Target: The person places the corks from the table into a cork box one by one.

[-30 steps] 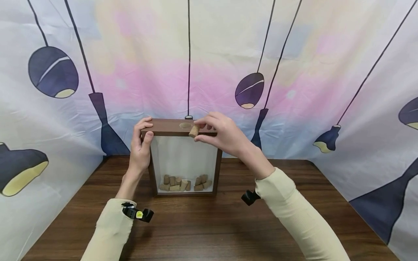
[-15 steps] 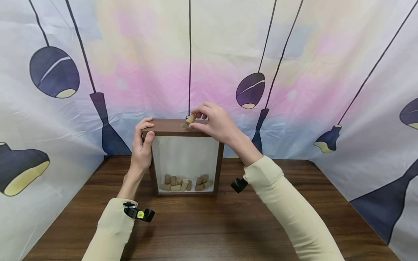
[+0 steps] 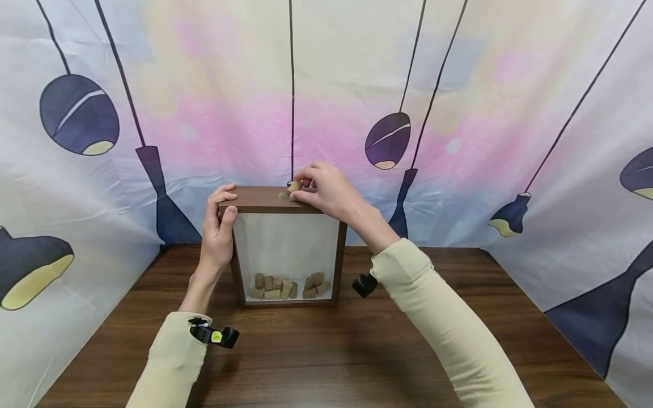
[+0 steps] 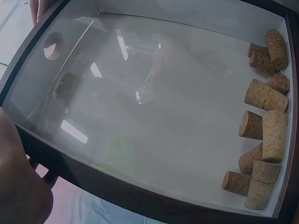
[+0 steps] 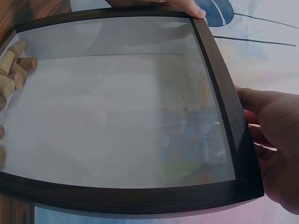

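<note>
Against a lamp-printed backdrop, on the wooden table, the left hand grips the upright shadow box to steady it while the right hand pinches a cork at its top hole, above corks heaped inside.

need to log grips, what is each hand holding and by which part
The right hand pinches a cork by its upper end, over the top hole. The left hand grips the shadow box frame at its top left corner.

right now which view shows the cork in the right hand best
The head view: the cork is pinched by the right hand at the hole in the top of the frame. The left wrist view shows only the hole and the loose corks inside; the right wrist view hides the held cork behind the frame.
</note>
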A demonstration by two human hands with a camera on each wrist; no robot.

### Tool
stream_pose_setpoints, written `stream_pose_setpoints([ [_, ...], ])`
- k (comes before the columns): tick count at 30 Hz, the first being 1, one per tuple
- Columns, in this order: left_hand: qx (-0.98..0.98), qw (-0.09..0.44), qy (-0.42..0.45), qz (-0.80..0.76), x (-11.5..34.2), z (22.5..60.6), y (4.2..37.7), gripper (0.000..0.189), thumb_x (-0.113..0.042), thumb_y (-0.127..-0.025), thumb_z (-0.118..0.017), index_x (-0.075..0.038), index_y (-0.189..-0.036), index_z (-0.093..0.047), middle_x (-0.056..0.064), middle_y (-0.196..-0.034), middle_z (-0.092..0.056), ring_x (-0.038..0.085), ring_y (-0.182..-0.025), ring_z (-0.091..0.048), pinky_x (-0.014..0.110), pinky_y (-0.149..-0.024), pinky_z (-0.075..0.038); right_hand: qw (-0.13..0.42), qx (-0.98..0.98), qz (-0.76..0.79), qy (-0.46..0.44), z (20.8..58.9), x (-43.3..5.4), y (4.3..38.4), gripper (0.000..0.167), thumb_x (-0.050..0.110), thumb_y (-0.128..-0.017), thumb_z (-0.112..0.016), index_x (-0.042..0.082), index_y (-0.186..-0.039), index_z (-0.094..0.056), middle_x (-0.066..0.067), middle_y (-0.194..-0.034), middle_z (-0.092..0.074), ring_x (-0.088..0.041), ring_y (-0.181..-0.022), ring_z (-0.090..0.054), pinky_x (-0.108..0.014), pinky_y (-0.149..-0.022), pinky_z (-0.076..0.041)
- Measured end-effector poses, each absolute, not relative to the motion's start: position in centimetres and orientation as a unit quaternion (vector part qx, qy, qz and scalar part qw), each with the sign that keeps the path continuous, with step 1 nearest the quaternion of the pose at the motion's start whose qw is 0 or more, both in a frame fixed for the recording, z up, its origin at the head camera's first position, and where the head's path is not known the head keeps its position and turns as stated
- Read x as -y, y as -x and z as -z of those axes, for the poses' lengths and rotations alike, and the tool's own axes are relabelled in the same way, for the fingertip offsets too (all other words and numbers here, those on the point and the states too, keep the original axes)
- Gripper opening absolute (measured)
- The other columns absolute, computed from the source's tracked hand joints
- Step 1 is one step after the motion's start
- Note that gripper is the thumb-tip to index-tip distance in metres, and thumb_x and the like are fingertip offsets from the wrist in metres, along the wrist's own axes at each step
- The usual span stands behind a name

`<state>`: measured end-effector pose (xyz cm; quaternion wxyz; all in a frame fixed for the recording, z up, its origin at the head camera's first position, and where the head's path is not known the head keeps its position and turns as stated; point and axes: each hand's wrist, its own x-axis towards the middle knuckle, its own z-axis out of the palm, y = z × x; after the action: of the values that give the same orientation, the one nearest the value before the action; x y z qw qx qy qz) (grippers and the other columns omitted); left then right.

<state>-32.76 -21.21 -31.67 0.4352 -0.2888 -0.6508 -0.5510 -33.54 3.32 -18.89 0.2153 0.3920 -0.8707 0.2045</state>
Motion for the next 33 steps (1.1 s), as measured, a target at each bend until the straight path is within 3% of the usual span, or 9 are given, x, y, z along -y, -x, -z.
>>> stream_pose_setpoints([
  [13,0.652,0.432,0.301,0.546,20.2,30.3,30.5,0.034,-0.013,-0.106,-0.042,0.016,-0.124,-0.042,0.032,-0.145,-0.038,0.018,-0.138,-0.038,0.024,-0.097,-0.031,0.200,0.872,-0.213,-0.391,19.1,-3.4,33.9,0.033,0.029,-0.094,-0.070,0.008,-0.119,-0.068,-0.007,-0.107,-0.062,-0.020,-0.098,-0.058,-0.033,-0.088,-0.047],
  [20,0.656,0.430,0.295,0.546,21.4,31.5,32.5,0.041,-0.026,-0.106,-0.046,0.009,-0.127,-0.047,0.016,-0.149,-0.043,0.019,-0.140,-0.037,0.027,-0.097,-0.031,0.204,0.860,-0.231,-0.407,19.4,-4.0,33.9,0.031,0.027,-0.094,-0.070,0.007,-0.119,-0.068,-0.011,-0.110,-0.063,-0.020,-0.098,-0.060,-0.032,-0.090,-0.048],
  [24,0.660,0.424,0.294,0.546,21.6,31.5,32.4,0.044,-0.030,-0.106,-0.047,0.008,-0.128,-0.047,0.013,-0.150,-0.044,0.021,-0.140,-0.037,0.028,-0.096,-0.031,0.204,0.860,-0.236,-0.403,19.6,-4.7,33.8,0.033,0.027,-0.095,-0.069,0.006,-0.119,-0.069,-0.010,-0.108,-0.063,-0.022,-0.098,-0.061,-0.033,-0.091,-0.049],
  [33,0.676,0.405,0.288,0.544,21.9,31.3,32.1,0.035,-0.017,-0.106,-0.046,0.008,-0.130,-0.046,0.016,-0.152,-0.040,0.020,-0.141,-0.036,0.027,-0.090,-0.031,0.225,0.847,-0.271,-0.398,20.7,-7.7,33.2,0.030,0.025,-0.097,-0.067,0.005,-0.118,-0.068,-0.008,-0.108,-0.061,-0.021,-0.101,-0.057,-0.034,-0.092,-0.051],
])
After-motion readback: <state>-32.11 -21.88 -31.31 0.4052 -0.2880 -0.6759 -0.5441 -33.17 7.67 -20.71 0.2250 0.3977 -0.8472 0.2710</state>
